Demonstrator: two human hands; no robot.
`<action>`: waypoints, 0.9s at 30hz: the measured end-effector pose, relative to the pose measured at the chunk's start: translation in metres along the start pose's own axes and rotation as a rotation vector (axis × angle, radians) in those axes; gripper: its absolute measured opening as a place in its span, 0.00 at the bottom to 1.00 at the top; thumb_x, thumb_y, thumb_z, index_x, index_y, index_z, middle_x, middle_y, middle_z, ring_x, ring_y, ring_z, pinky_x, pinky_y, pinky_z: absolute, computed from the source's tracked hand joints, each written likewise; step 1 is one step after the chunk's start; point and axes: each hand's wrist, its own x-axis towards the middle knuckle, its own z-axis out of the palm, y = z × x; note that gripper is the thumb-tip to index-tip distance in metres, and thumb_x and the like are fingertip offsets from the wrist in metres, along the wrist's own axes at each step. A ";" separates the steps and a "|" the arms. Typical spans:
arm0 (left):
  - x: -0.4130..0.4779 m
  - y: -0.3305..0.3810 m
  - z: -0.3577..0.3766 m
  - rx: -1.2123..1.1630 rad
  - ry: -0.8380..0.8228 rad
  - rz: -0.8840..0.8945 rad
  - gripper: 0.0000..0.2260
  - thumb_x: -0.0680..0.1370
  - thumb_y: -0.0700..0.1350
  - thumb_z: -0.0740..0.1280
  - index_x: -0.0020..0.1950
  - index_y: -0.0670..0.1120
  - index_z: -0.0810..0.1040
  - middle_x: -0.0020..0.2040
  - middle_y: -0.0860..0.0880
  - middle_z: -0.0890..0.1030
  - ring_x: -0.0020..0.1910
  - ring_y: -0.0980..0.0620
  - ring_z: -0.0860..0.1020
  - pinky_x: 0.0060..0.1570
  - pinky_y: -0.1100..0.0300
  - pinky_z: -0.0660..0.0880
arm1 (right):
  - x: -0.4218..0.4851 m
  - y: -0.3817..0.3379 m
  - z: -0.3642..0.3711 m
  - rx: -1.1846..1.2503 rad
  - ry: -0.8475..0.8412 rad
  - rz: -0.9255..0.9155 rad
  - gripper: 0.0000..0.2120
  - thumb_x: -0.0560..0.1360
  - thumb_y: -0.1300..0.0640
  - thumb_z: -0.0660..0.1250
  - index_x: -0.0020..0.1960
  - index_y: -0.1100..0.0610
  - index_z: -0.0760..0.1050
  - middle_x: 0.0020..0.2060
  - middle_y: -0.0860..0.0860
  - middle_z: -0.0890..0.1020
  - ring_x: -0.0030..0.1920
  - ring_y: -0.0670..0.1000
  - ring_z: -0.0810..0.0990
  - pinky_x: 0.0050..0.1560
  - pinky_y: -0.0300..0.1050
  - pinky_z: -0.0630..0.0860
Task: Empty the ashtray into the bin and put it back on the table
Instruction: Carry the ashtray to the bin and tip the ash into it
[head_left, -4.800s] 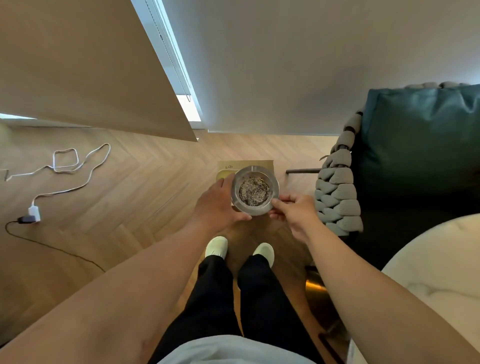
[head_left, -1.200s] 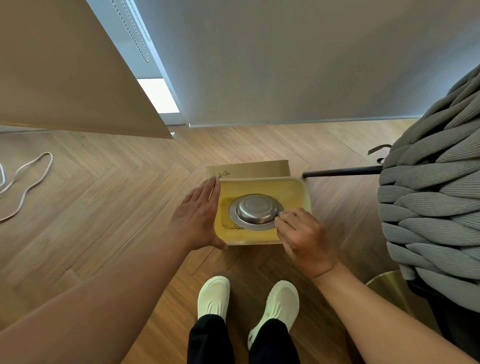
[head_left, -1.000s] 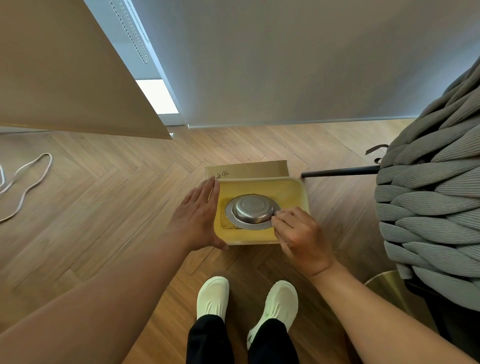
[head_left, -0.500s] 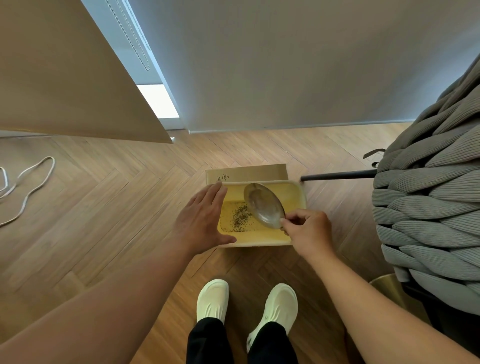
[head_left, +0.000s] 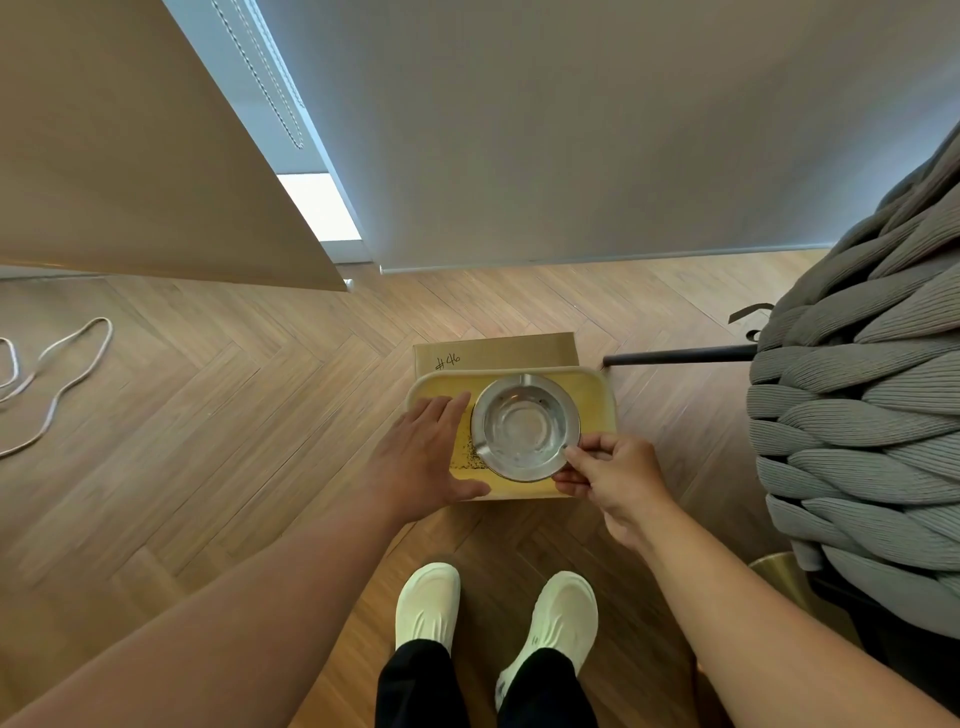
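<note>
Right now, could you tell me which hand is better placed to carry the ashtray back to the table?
The right hand. Its fingers already pinch the rim of the ashtray, open side up above the yellow bin. The left hand lies flat on the bin's edge, holding nothing.

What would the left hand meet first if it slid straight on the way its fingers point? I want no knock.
Probably the ashtray: the left hand lies on the bin rim, fingers aimed at it. Depth is unclear.

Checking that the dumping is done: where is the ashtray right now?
In the head view the ashtray sits centre frame, bowl up, over the yellow bin, pinched at its near rim by the right hand, with the left hand beside it.
</note>
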 end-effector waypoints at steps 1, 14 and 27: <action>0.000 0.000 0.000 -0.009 -0.005 -0.006 0.51 0.65 0.66 0.74 0.79 0.49 0.52 0.73 0.48 0.68 0.72 0.48 0.65 0.69 0.53 0.65 | 0.000 -0.001 0.001 0.004 -0.018 0.010 0.03 0.77 0.67 0.68 0.49 0.62 0.76 0.36 0.58 0.84 0.33 0.51 0.84 0.34 0.43 0.82; 0.005 0.002 -0.002 -0.057 0.034 -0.004 0.51 0.61 0.69 0.75 0.77 0.51 0.58 0.65 0.52 0.76 0.63 0.51 0.72 0.62 0.55 0.70 | 0.000 -0.008 0.003 -0.099 -0.106 -0.006 0.04 0.76 0.66 0.69 0.51 0.64 0.77 0.33 0.55 0.85 0.31 0.50 0.84 0.34 0.43 0.82; 0.012 0.002 -0.004 -0.099 0.034 0.017 0.45 0.62 0.68 0.75 0.73 0.54 0.62 0.65 0.53 0.76 0.62 0.51 0.72 0.62 0.53 0.71 | 0.005 -0.035 -0.005 -0.919 -0.321 -0.342 0.46 0.71 0.59 0.74 0.80 0.43 0.51 0.46 0.49 0.80 0.46 0.49 0.82 0.53 0.45 0.79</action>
